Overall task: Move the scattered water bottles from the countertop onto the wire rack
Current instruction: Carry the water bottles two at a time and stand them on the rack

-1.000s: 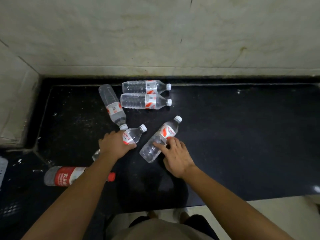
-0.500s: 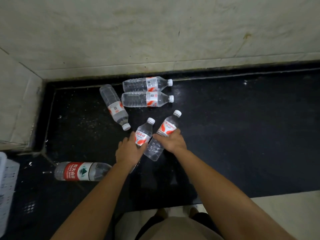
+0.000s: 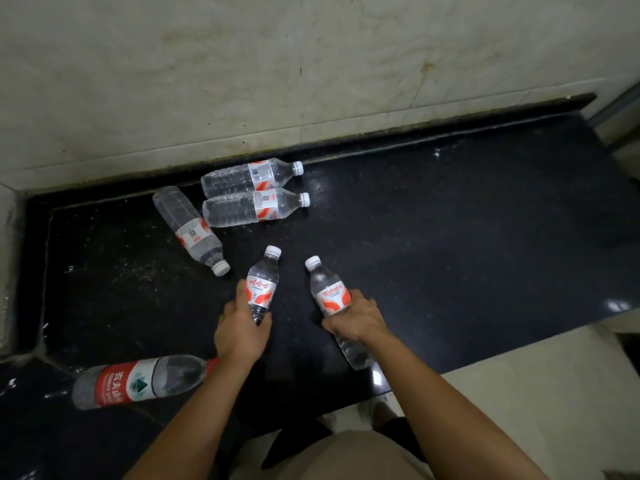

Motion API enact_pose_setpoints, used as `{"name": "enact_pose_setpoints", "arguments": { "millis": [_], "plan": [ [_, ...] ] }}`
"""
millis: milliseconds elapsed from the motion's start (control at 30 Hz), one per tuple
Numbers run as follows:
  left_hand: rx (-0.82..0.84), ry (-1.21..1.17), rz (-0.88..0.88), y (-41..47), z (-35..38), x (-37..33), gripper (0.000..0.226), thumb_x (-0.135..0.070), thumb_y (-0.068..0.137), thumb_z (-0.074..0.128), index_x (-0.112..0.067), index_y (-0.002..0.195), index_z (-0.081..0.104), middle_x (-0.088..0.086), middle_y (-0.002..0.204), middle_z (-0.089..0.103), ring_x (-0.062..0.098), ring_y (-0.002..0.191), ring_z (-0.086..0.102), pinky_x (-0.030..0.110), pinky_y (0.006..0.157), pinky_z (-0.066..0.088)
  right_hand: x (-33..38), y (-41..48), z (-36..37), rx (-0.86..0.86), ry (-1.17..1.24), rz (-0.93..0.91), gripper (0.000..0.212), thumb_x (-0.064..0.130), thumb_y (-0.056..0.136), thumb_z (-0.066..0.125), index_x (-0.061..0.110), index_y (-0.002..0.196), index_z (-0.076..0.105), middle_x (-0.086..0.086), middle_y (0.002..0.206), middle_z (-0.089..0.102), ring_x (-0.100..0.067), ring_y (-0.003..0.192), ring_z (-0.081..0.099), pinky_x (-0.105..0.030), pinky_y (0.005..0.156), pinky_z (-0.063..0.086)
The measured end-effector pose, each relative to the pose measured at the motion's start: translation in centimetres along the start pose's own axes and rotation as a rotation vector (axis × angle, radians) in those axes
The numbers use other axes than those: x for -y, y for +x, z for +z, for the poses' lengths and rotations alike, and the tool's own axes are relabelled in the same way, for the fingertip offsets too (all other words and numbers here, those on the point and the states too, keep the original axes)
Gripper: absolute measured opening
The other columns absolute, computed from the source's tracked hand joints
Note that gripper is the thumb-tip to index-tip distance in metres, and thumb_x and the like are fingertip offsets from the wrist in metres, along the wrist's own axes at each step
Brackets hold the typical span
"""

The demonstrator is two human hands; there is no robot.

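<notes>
My left hand (image 3: 240, 329) grips a clear water bottle (image 3: 264, 278) with a red and white label, cap pointing away from me. My right hand (image 3: 356, 318) holds a second such bottle (image 3: 329, 292) around its middle, its base sticking out toward me. Both are lifted off the black countertop (image 3: 450, 237). Two more bottles (image 3: 252, 176) (image 3: 254, 207) lie side by side near the wall, and a third (image 3: 190, 228) lies slanted to their left. A larger bottle with a red label (image 3: 138, 381) lies at the lower left. The wire rack is out of view.
A pale stone wall (image 3: 311, 64) runs behind the counter and another bounds it at the left. The counter's front edge (image 3: 519, 344) meets a light floor at the right. My own legs and feet show below.
Both hands closed on the two near bottles and raised them off the counter. The bottles swung upright-ish, caps away from me, and moved apart. The camera view tilted.
</notes>
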State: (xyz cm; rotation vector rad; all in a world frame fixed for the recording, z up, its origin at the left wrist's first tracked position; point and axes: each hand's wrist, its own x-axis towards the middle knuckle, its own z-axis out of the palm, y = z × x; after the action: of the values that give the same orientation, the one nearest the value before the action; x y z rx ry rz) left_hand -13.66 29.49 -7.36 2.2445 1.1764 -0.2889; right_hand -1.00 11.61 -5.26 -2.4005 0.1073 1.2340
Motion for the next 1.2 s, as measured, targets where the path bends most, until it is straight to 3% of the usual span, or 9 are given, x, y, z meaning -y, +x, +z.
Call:
{"name": "enact_pose_setpoints", "arguments": {
  "millis": [167,233,367,433,567,700,867,1067,1200],
  "plan": [
    [0.053,-0.202,-0.104,0.0,0.0,-1.3,0.083,-0.036,0.083,0.076,-0.032,0.151,0.028,0.007,0.137,0.058,0.032,0.122,0.057,0.048,0.101,0.047,-4.3,-2.1,-1.3,0.025,0.551,0.062,0.039,0.016,0.063,0.076,0.02,0.101,0.068,0.0,0.089,0.075,-0.017,0.081,0.07,-0.031,0.071,0.059],
    [0.052,-0.292,-0.109,-1.4,0.4,-2.7,0.081,-0.036,0.081,0.078,-0.032,0.149,0.034,0.003,0.134,0.061,0.029,0.119,0.059,0.047,0.102,0.047,-6.2,-3.0,-2.2,0.021,0.673,0.057,0.049,0.02,0.055,0.073,0.018,0.104,0.07,-0.003,0.093,0.077,-0.02,0.087,0.071,-0.037,0.078,0.059],
    [0.031,-0.449,-0.004,-5.4,0.9,-8.0,0.072,-0.029,0.076,0.082,-0.033,0.139,0.046,-0.007,0.116,0.066,0.02,0.107,0.065,0.04,0.095,0.05,-9.5,-4.7,-6.1,-0.034,0.901,-0.028,0.045,0.014,0.069,0.07,0.02,0.113,0.065,-0.008,0.104,0.074,-0.025,0.098,0.071,-0.041,0.087,0.06],
    [0.02,-0.511,0.077,-7.4,1.2,-11.7,0.071,-0.026,0.075,0.084,-0.032,0.136,0.049,-0.01,0.111,0.066,0.018,0.104,0.065,0.04,0.095,0.051,-11.2,-5.2,-9.3,-0.066,0.975,-0.102,0.053,0.02,0.065,0.07,0.021,0.117,0.064,-0.009,0.106,0.074,-0.027,0.099,0.072,-0.047,0.091,0.059],
    [-0.022,-0.595,0.232,-11.6,2.2,-21.4,0.07,-0.025,0.074,0.086,-0.033,0.134,0.05,-0.013,0.109,0.065,0.011,0.099,0.064,0.035,0.089,0.05,-15.4,-6.4,-17.7,-0.128,1.08,-0.278,0.038,0.009,0.08,0.067,0.021,0.116,0.063,-0.006,0.106,0.074,-0.024,0.097,0.073,-0.039,0.085,0.061],
    [-0.091,-0.67,0.355,-17.0,5.4,-31.5,0.07,-0.025,0.071,0.088,-0.032,0.13,0.053,-0.019,0.106,0.065,0.006,0.097,0.065,0.035,0.088,0.052,-22.3,-8.0,-26.4,-0.134,1.198,-0.415,0.056,0.01,0.063,0.067,0.017,0.119,0.061,-0.009,0.103,0.072,-0.027,0.094,0.071,-0.045,0.085,0.06],
    [-0.017,-0.774,0.412,-23.6,11.5,-43.0,0.069,-0.02,0.068,0.091,-0.03,0.126,0.055,-0.005,0.105,0.073,0.014,0.093,0.072,0.046,0.089,0.058,-33.5,-10.5,-36.4,-0.228,1.245,-0.526,0.071,0.019,0.049,0.073,0.012,0.118,0.061,-0.006,0.093,0.071,-0.021,0.086,0.071,-0.036,0.077,0.058],
    [0.127,-0.7,0.583,-30.1,17.0,-55.7,0.05,-0.015,0.067,0.09,-0.025,0.111,0.067,-0.005,0.095,0.076,0.014,0.087,0.073,0.04,0.08,0.059,-44.4,-11.9,-46.7,-0.47,1.354,-0.544,0.036,0.013,0.063,0.077,0.009,0.097,0.067,-0.009,0.083,0.071,-0.025,0.077,0.069,-0.035,0.069,0.056],
    [0.215,-0.698,0.676,-32.4,19.6,-63.5,0.051,-0.021,0.061,0.091,-0.024,0.105,0.066,0.0,0.096,0.075,0.018,0.087,0.073,0.044,0.079,0.059,-48.7,-10.7,-53.5,-0.524,1.51,-0.618,0.04,0.012,0.061,0.076,0.01,0.1,0.067,-0.015,0.084,0.069,-0.028,0.073,0.067,-0.035,0.066,0.056]
  ]
}}
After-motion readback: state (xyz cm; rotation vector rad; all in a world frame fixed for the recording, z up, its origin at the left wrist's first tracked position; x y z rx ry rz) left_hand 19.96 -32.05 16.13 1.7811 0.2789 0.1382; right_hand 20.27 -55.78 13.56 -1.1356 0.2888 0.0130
